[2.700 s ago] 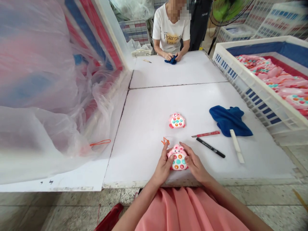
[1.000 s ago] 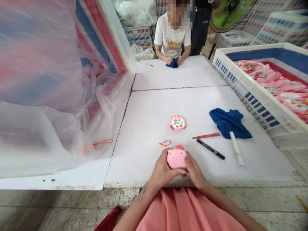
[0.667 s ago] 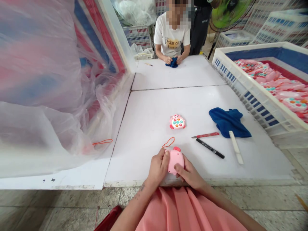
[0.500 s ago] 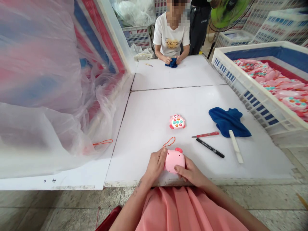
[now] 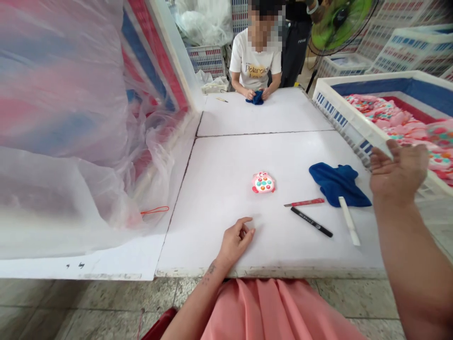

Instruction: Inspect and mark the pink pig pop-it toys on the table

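My right hand (image 5: 398,172) is raised, open and empty, above the rim of a white plastic crate (image 5: 357,120) at the right. Pink toys with coloured buttons (image 5: 403,125) fill the crate. My left hand (image 5: 235,241) rests on the white table (image 5: 219,226) near its front edge, fingers loosely curled around nothing. Ahead of it sits a pink pig-shaped toy (image 5: 263,182), face up with coloured buttons. A blue cloth (image 5: 339,185), a red-handled craft knife (image 5: 304,202), a black marker pen (image 5: 311,222) and a white flat strip (image 5: 349,221) lie to the right.
Across the table, a co-worker (image 5: 255,61) in a white T-shirt handles a blue cloth (image 5: 257,97). Clear plastic sheeting (image 5: 71,156) hangs along the left, with an orange cord loop (image 5: 155,212) on its lower edge. A green fan (image 5: 339,23) and stacked crates stand behind.
My right hand has left the pink toy and moved right, over the crate. The toy and the orange loop by my hands are gone from the table. My left hand has opened.
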Available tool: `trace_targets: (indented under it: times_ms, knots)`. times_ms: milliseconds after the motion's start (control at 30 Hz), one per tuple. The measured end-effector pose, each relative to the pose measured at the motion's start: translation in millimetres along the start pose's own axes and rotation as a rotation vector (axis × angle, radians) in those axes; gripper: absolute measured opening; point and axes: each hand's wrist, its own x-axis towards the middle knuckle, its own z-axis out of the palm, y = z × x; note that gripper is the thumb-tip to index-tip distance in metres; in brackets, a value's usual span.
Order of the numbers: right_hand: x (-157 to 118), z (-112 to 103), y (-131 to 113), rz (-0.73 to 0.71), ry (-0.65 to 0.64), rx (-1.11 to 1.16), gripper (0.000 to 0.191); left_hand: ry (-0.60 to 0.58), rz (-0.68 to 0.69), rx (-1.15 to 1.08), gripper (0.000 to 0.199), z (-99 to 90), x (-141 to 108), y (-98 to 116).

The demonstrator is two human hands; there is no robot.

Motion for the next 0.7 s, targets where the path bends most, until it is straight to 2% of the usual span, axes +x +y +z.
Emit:
trace_targets:
  times_ms: [67, 133, 200, 233, 300, 333, 433, 533, 633, 700]
  knots:
    - [-27.6, 22.2, 13.1, 0.015, -0.167, -0.184, 0.047, 0.004, -0.004, -0.014, 0.032, -1.1, 0.9, 0.4]
    - [-72.8, 49.1, 34.2, 0.02, -0.516, -0.511, 0.053, 0.009, -0.009, -0.031, 0.032, -1.9, 1.4, 0.0]
    - [-118.6, 74.8, 58.1, 0.024, -0.72, -0.615, 0.07, 0.015, -0.016, -0.055, 0.032, -2.2, 1.4, -1.4]
    - [-137.4, 85.5, 69.7, -0.009, -0.847, -0.756, 0.08, 0.018, -0.021, -0.071, 0.032, -2.3, 1.3, -2.4]
    - [-163.3, 101.2, 89.5, -0.066, -0.971, -0.969, 0.089, 0.029, -0.032, -0.114, 0.034, -2.5, 1.4, -4.7]
    - [-170.9, 105.7, 96.9, -0.099, -1.003, -1.043, 0.086, 0.039, -0.036, -0.14, 0.035, -3.0, 1.7, -5.7]
    - [-183.4, 107.1, 105.1, -0.167, -1.036, -1.048, 0.069, 0.093, -0.035, -0.218, 0.041, -6.2, 4.3, -5.8]
    - [-200.9, 94.4, 91.3, -0.196, -1.093, -0.971, 0.065, 0.133, -0.104, -0.444, 0.05, -8.8, 8.0, 0.3]
    - [-230.1, 75.3, 66.5, -0.203, -1.172, -0.855, 0.069, 0.052, -0.221, -0.732, 0.061, -3.8, 9.7, 9.5]
    - [-248.5, 62.7, 51.6, -0.151, -1.221, -0.776, 0.076, 0.005, -0.228, -0.78, 0.066, 3.7, 9.2, 14.5]
